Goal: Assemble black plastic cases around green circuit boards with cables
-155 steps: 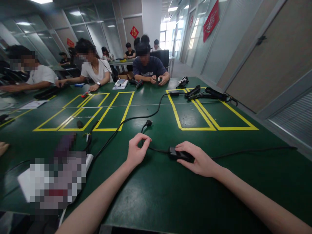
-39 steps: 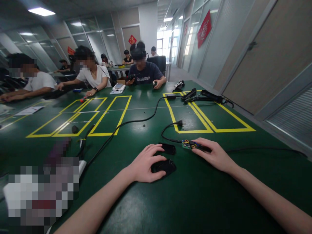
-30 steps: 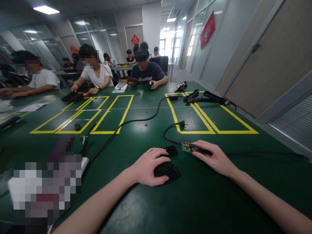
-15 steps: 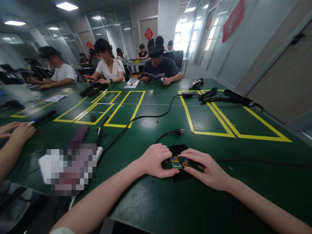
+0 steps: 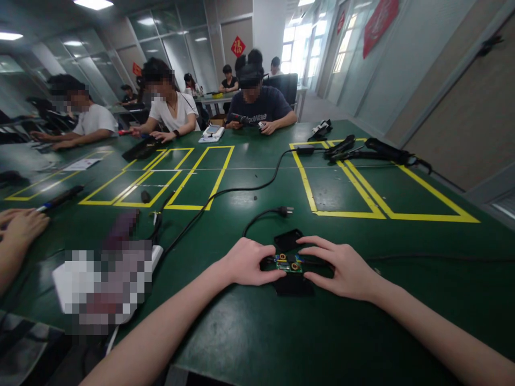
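Note:
A small green circuit board [image 5: 288, 264] with two copper-ringed coils lies in front of me, black cable at both ends. My left hand [image 5: 251, 262] grips its left end between thumb and fingers. Around the right end is my right hand [image 5: 341, 265], fingers spread and thumb apart, and it looks to be off the board. One black plastic case half [image 5: 287, 239] rests just behind the board. Another black case piece [image 5: 294, 287] sits under and in front of it, partly covered.
A black power plug [image 5: 285, 211] on its cord lies beyond my hands. Black straightener-like tools [image 5: 386, 151] are at the far right. A pixelated bundle [image 5: 116, 284] and a neighbour's hands [image 5: 24, 228] are at left. Several people sit across the green table [image 5: 249, 332], marked with yellow tape.
My right fingers have spread away from the board's right end. More of both black case pieces shows, one behind the board and one in front. The view has shifted slightly.

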A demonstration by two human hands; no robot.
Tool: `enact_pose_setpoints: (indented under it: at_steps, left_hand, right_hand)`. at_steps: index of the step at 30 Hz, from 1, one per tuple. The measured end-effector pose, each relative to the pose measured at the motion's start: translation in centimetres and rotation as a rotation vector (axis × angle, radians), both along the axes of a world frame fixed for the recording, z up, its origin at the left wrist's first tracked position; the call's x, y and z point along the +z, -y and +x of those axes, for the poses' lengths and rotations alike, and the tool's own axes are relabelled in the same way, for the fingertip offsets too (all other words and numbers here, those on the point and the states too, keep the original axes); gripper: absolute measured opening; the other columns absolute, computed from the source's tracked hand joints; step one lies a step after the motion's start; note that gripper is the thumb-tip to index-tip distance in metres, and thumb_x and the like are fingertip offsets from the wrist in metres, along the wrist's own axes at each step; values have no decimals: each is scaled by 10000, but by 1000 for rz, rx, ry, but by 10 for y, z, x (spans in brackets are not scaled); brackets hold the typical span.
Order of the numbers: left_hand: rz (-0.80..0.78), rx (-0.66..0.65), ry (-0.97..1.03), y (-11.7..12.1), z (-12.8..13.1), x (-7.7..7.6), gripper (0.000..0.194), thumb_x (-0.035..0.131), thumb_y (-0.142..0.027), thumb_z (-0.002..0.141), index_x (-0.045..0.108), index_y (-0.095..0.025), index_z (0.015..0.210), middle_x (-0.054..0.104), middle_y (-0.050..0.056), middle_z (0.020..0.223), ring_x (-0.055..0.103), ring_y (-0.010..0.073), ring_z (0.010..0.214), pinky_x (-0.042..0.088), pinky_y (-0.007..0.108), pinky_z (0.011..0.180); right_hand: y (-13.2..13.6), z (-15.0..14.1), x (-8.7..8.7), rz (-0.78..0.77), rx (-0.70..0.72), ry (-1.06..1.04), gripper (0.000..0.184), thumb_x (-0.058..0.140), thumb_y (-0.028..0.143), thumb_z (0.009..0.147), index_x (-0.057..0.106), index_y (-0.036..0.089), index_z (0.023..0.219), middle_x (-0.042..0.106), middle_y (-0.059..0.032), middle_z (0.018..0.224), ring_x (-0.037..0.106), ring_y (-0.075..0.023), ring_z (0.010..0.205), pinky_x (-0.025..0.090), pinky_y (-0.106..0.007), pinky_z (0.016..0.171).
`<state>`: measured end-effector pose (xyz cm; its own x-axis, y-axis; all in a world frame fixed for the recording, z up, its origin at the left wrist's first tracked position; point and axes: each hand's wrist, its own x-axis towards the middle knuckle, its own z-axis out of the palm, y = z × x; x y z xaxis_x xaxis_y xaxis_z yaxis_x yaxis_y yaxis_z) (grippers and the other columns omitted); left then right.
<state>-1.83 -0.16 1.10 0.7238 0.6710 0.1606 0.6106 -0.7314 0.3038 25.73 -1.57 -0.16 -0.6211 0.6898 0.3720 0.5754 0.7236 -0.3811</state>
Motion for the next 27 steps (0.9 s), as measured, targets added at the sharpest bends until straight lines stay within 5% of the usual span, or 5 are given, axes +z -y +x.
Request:
enact_pose_setpoints:
  at_steps: [7,17,27]
  left_hand:
    - [-12,46,8,-3,-2,-1,307,665,-521,929,659,-214,925,658,-28,615,679,174,591,340,237,533]
    - [-40,42,123,-5,-7,-1,345,650,-493,931,655,-225,1149,765,37,1000,738,199,832,530,273,730]
    - [-6,52,105,-8,-6,-3,358,615,-436,961,660,-215,1239,736,53,960,714,218,863,546,324,839]
  right_hand:
    - [5,-4,-1,-53,22,21,339,709,320,885,714,189,1198,728,-111,1262,781,-244,973,643,-346,812]
    - [8,-12,-6,-23,-68,48,402,687,307,896,684,189,1280,699,-116,1345,788,-250,956,659,-371,806]
    - [7,-12,-7,21,-48,-1,410,645,274,919,670,227,1326,737,-105,1291,780,-246,1021,655,-354,848]
